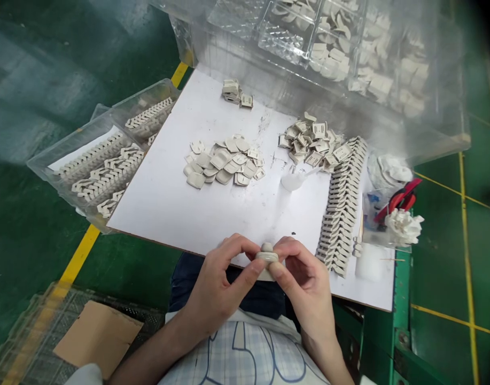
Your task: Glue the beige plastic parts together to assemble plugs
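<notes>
Between the fingertips of both hands is a small beige plastic part (267,256), with a rounded knob on top and a flat piece below. My left hand (232,278) pinches it from the left side. From the right, my right hand (301,278) grips the same part with thumb and fingers. Both are just over the front edge of the white board (160,214). Farther back lies a loose pile of flat beige pieces (224,160). A heap of slotted beige pieces (312,139) is to its right. Alongside my right hand runs a long row of stacked beige parts (343,208).
A clear bin (84,198) of beige parts adjoins the board's left edge. Large compartment trays (336,80) span the back. Red-handled pliers (401,200) and crumpled white paper (405,225) are at right. A white spoon-like scoop (293,182) rests mid-board. Cardboard (98,337) lies lower left.
</notes>
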{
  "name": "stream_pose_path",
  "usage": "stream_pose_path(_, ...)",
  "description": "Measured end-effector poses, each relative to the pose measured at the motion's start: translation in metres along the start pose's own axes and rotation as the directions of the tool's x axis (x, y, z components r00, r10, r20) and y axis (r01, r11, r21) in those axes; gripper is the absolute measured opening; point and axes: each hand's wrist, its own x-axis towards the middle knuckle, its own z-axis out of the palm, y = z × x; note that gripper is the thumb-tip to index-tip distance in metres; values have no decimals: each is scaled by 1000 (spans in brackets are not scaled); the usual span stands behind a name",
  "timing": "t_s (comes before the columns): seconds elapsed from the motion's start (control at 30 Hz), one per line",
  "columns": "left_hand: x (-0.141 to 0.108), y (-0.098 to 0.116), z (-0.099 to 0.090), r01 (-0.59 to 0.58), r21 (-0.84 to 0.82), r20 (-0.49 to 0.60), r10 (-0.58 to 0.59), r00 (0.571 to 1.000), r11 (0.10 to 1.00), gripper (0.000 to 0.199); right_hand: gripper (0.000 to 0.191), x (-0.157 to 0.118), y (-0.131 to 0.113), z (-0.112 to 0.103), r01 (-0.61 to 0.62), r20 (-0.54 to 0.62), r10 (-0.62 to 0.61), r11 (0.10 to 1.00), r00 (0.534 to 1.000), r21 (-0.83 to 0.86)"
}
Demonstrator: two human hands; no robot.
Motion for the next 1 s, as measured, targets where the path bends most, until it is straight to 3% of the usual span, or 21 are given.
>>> stream_pose_path(0.13, 0, -5, -7, 150, -262, 59, -139, 989, 953, 23, 24, -3, 3, -6, 64, -12, -65, 997, 998, -45)
stream_pose_path(0.27, 1, -11, -9, 236, -446, 102, -213, 972, 864, 29, 22, -8, 8, -4, 159, 40, -156, 982, 987, -104)
stream_pose_path(0.37, 0, -14, -8, 194, -408, 38, -195, 980, 892, 30, 14, -7, 9, 3, 191, 30, -189, 977, 982, -98)
stream_pose_path(0.47, -1, -17, -9, 102, -321, -14, -113, 994, 942, 32, 5, -4, 9, 8, 114, -4, -114, 993, 993, 19)
stream_pose_path(0.6, 2, -20, -12, 81, -300, 0, -84, 996, 950, 43, 13, -1, 11, 10, 25, 17, -26, 996, 1000, 91)
stream_pose_path(0.8, 10, -25, -12, 162, -476, 155, -98, 983, 865, 52, 22, 4, 16, 17, -9, 19, 8, 997, 1000, 75)
stream_pose_path(1.0, 14, -32, -18, 137, -623, 48, -137, 989, 770, 46, 23, 20, 10, 26, 70, 25, -68, 989, 997, -130)
